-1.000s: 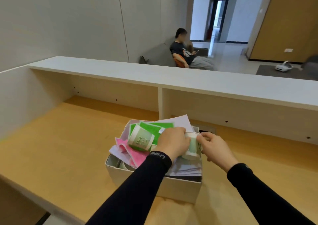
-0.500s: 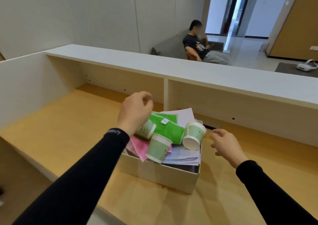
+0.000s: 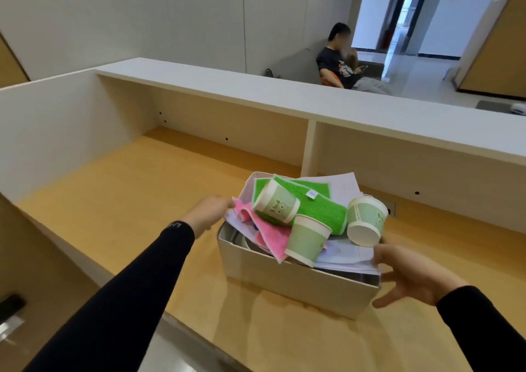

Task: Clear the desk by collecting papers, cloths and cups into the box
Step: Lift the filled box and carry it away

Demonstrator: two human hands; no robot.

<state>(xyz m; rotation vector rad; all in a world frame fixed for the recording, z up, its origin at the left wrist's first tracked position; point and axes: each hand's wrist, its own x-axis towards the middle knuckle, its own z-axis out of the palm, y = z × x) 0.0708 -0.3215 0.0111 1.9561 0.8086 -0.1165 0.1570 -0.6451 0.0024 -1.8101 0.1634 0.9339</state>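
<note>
A white cardboard box (image 3: pixel 296 280) stands on the wooden desk (image 3: pixel 119 206), heaped full. In it lie a green cloth (image 3: pixel 316 209), a pink cloth (image 3: pixel 270 238), white papers (image 3: pixel 341 186) and three green-and-white paper cups: one on its side at the back left (image 3: pixel 277 205), one tipped at the front (image 3: pixel 307 240), one tilted at the right (image 3: pixel 365 220). My left hand (image 3: pixel 209 212) is at the box's left rim, fingers by the pink cloth's edge. My right hand (image 3: pixel 412 275) is spread at the box's right corner, fingers apart, holding nothing.
A white raised shelf (image 3: pixel 284 98) with a divider (image 3: pixel 308 146) runs behind the desk, and a white side panel (image 3: pixel 57 121) closes the left. Beyond the shelf a person (image 3: pixel 341 61) sits by a doorway. The desk's front edge runs near my arms.
My left hand has come down from above the box to its left rim. My right hand has dropped to the box's right corner. The cups lie loose in the box.
</note>
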